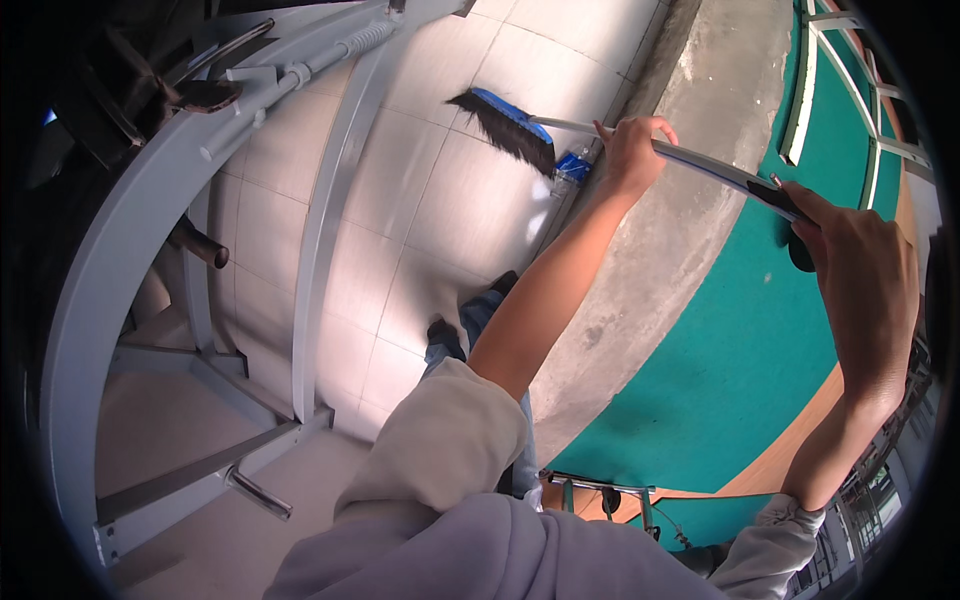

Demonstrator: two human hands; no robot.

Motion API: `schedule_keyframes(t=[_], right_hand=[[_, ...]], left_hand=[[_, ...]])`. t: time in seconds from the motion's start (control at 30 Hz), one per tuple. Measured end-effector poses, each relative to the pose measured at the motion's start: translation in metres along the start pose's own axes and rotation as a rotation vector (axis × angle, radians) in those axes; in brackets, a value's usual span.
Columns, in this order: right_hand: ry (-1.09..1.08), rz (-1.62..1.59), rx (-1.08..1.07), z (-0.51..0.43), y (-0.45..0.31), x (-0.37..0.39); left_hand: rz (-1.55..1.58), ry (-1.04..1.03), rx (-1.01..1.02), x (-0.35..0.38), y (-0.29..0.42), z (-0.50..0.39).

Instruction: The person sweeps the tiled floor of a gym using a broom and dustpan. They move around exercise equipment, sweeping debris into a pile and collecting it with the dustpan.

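Note:
A long-handled broom with a blue head and dark bristles point(512, 127) reaches across the light floor tiles. My left hand point(636, 152) is closed around the lower part of its metal handle point(709, 169), with one finger raised. Nearer the handle's dark upper end, my right hand point(855, 247) grips it, the thumb side along the handle. Beside the bristles a crumpled clear plastic bottle with a blue label point(573, 168) lies on the tiles against the foot of the concrete ledge.
A grey metal frame point(319, 247) with bars and short pegs stands at the left. A raised concrete ledge point(660, 277) borders the tiles, with a green surface point(675, 390) beyond it. White metal framework point(806, 90) is at the upper right.

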State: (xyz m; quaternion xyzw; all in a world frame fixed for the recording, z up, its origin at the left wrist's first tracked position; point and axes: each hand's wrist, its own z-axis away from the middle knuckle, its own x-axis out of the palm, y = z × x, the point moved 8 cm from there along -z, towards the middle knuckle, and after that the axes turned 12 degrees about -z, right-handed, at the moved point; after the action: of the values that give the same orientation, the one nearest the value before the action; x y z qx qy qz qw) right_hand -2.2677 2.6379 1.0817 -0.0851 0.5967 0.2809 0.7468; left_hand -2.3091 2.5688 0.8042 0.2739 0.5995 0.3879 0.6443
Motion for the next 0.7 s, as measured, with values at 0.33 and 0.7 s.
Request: schedule_keyframes(t=[0.33, 0.7], right_hand=[[-0.313, -0.590, 0.675, 0.208, 0.054, 0.013], [-0.974, -0.732, 0.807, 0.284, -0.093, 0.058]], left_hand=[[0.121, -0.223, 0.530, -0.002, 0.130, 0.104], [-0.145, -1.094, 0.626, 0.053, 0.028, 0.298]])
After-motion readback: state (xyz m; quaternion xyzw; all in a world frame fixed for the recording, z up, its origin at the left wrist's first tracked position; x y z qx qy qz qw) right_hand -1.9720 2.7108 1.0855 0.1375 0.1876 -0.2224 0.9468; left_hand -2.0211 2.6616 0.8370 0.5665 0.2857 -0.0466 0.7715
